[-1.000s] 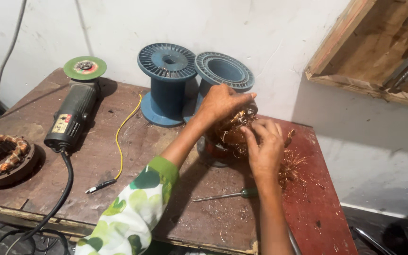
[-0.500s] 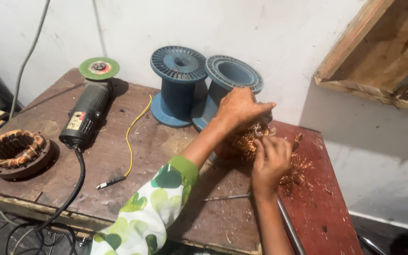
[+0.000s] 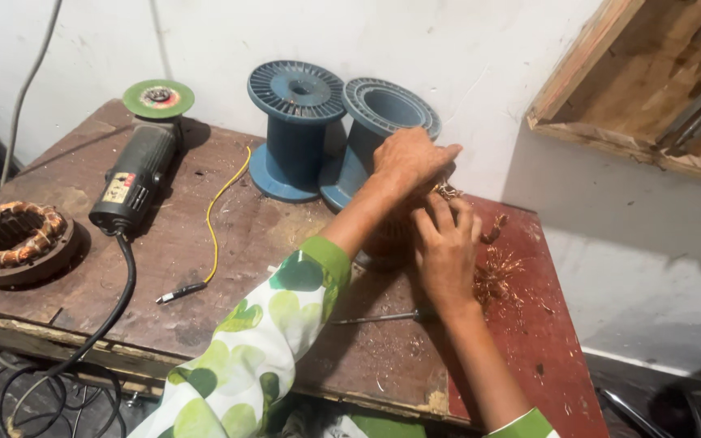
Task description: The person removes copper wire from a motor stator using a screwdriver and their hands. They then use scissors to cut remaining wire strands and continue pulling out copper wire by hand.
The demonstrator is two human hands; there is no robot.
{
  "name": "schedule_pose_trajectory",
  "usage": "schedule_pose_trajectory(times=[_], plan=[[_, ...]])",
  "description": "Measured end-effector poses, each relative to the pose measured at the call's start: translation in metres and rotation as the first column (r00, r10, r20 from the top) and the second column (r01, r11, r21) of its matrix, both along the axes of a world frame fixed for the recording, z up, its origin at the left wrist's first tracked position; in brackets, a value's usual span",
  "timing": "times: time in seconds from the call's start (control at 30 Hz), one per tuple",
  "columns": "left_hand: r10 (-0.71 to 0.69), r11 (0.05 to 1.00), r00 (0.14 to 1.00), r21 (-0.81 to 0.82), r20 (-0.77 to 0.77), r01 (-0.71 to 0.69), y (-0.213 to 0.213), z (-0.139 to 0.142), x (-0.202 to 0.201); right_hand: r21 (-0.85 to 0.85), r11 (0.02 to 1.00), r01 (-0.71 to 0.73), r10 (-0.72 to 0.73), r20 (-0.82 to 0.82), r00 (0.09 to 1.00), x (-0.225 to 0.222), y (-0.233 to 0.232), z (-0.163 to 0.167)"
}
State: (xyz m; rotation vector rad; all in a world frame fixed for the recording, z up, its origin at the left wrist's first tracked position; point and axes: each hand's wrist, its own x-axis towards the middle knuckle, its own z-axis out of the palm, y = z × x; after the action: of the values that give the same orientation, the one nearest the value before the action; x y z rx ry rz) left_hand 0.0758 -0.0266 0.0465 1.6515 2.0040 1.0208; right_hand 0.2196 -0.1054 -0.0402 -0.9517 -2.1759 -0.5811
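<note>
Copper bundle: a tangle of old copper wire sits at the back right of the wooden table, mostly hidden under both hands; what it is wound into cannot be made out.
Left hand: the left hand arches over the top of the bundle, fingers curled down and closed on it, wrist raised, sleeved forearm crossing the table from below.
Right hand: the right hand lies just beside and below, palm down, fingers pressed against the wire; whether it pinches a strand I cannot tell.
Step in hand: it looks like strands are being worked loose from the bundle while the upper hand steadies it.
Next move: freeing more wire would likely call for a firm pinch and a pull away from the steadying hand.
Scraps: loose copper bits are scattered just right of the hands.
Screwdriver: a thin screwdriver lies on the table near the right wrist.
Spools: two blue plastic spools stand against the wall just behind.
Further left: an angle grinder, a yellow wire and a wound motor ring, well apart.
</note>
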Motion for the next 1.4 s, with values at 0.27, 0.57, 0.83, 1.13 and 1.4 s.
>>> schedule_pose_trajectory(times=[0.27, 0.57, 0.83, 1.13, 1.4], plan=[[0.001, 1.0, 0.995, 0.004, 0.103, -0.001, -0.015, -0.006, -0.018, 0.153, 0.988, -0.021, -0.004, 0.162, 0.987, 0.005, 0.022, 0.022], [-0.241, 0.898, 0.928, 0.428, 0.284, 0.102, -0.038, -0.048, -0.032, 0.142, 0.983, -0.118, 0.092, 0.176, 0.98, 0.01, 0.028, 0.024], [-0.149, 0.95, 0.88, 0.312, 0.451, 0.001, -0.032, -0.043, -0.029, -0.172, 0.982, 0.076, -0.115, -0.227, 0.967, -0.022, -0.032, -0.003], [-0.091, 0.962, 0.856, 0.266, 0.509, -0.056, -0.028, -0.041, -0.024, -0.311, 0.938, 0.156, -0.305, -0.519, 0.799, -0.053, -0.044, -0.051], [-0.017, 0.968, 0.871, 0.226, 0.49, -0.109, -0.022, -0.036, -0.021, -0.427, 0.543, -0.724, -0.369, -0.895, 0.251, -0.045, -0.02, -0.063]])
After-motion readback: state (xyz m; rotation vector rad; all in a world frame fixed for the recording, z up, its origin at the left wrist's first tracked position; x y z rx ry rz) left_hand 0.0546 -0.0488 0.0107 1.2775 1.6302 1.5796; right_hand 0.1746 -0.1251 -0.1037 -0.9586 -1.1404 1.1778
